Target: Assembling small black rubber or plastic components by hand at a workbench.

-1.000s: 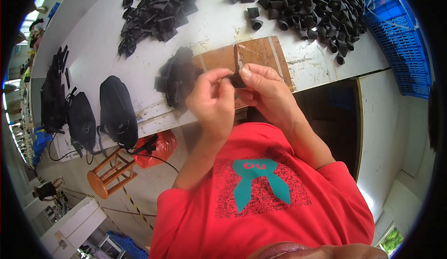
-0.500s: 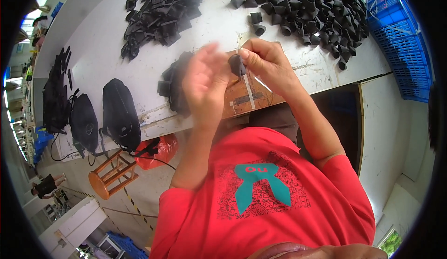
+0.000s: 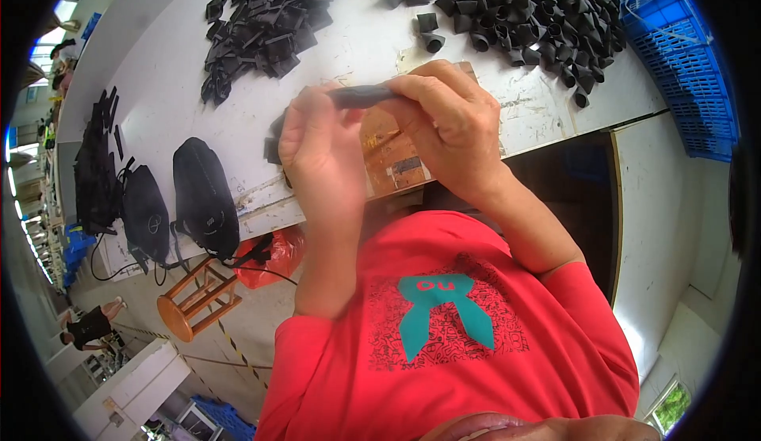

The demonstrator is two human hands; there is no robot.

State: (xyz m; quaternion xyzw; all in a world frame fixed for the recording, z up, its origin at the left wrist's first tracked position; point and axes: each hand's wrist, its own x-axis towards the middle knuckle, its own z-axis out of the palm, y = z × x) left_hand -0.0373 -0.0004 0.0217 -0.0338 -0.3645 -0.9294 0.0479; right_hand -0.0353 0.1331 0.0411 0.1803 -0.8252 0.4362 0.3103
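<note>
Between my two hands a small black fabric piece (image 3: 361,95) is held out lengthwise above the table. Its left end is in the fingers of my left hand (image 3: 319,136), which is smeared by motion. My right hand (image 3: 450,120) pinches the other end between thumb and fingers. Under them lies a brown wooden board (image 3: 390,152) at the table's front edge. A stack of flat black fabric pieces (image 3: 273,141) shows beside my left hand, mostly hidden by it.
On the white table (image 3: 166,53) lie a heap of flat black pieces (image 3: 269,25) and a heap of folded black loops (image 3: 523,13). Black pouches (image 3: 204,191) rest at the left. A blue crate (image 3: 674,61) stands right; a wooden stool (image 3: 194,302) stands below left.
My left hand, which was apart from the piece, now grips its left end. The piece has gone from hanging at my right fingertips to lying stretched between both hands.
</note>
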